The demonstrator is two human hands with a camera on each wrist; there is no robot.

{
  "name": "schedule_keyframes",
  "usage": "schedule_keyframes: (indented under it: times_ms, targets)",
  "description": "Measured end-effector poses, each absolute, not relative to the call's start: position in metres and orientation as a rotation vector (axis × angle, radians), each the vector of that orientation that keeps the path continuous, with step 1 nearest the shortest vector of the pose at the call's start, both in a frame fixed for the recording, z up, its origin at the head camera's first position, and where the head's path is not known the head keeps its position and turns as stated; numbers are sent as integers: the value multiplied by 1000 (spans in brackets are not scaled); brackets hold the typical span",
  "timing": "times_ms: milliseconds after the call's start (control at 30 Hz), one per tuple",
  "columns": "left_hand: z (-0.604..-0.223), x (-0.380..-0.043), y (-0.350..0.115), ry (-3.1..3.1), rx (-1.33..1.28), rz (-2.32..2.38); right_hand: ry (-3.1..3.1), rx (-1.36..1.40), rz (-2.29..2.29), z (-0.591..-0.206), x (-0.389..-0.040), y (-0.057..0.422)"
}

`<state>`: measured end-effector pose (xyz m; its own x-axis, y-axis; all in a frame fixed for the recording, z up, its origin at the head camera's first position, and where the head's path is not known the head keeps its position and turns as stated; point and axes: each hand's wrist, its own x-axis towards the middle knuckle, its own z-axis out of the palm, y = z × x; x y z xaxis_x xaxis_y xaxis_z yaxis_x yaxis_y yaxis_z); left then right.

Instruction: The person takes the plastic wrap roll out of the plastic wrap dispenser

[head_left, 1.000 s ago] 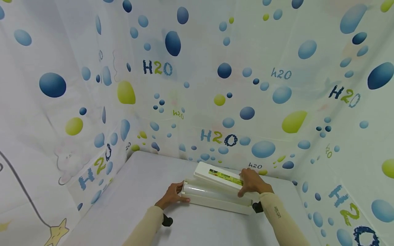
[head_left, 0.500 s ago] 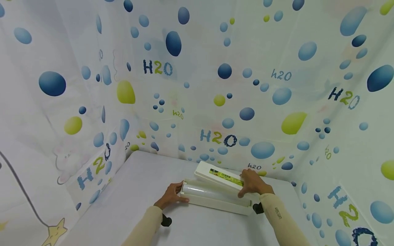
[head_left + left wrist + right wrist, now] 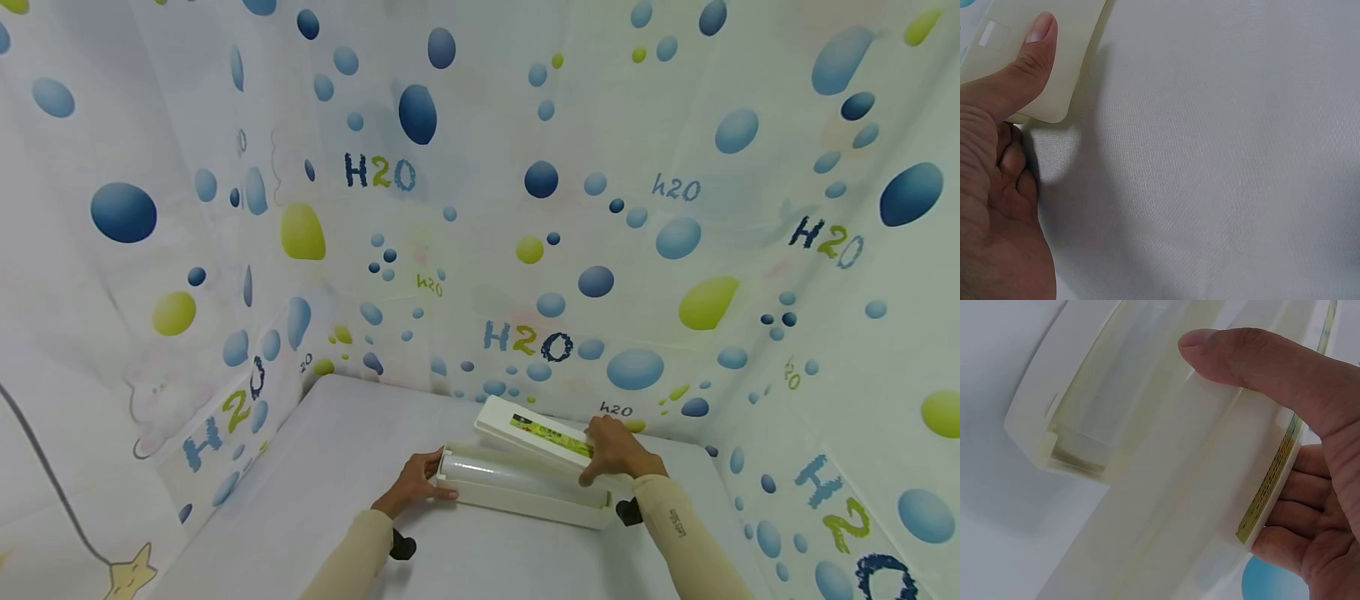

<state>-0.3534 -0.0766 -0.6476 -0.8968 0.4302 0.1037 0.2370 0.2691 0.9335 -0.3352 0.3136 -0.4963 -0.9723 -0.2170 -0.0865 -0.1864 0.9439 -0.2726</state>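
Note:
A long cream-white cling film dispenser box (image 3: pixel 525 504) lies on the white-covered table, with a shiny roll of cling film (image 3: pixel 510 475) inside. My left hand (image 3: pixel 412 486) grips its left end. In the left wrist view the thumb (image 3: pixel 1025 69) lies across the box's end wall, the other fingers behind it. The dispenser's lid (image 3: pixel 497 412), carrying a green and yellow label, is tilted over the back of the box. My right hand (image 3: pixel 618 447) holds the lid near its right end, thumb in front and fingers behind, as the right wrist view shows.
White curtains (image 3: pixel 450 250) printed with blue and green dots and "H2O" lettering hang behind the table and on both sides. The table's back edge (image 3: pixel 405 386) runs close behind the lid. A dark wrist strap piece (image 3: pixel 403 546) shows under the left sleeve.
Both hands keep their grips. The box has shifted very slightly left and towards me along with the left hand, while the lid stays nearly where it was. The head view has tilted a little.

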Motion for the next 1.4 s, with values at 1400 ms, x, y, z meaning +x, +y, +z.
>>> schedule_keyframes:
  times_ms: [1400]
  targets:
    - [-648,-352,-76,2344,623,1707,3007,-284,-366,-494,-328,325]
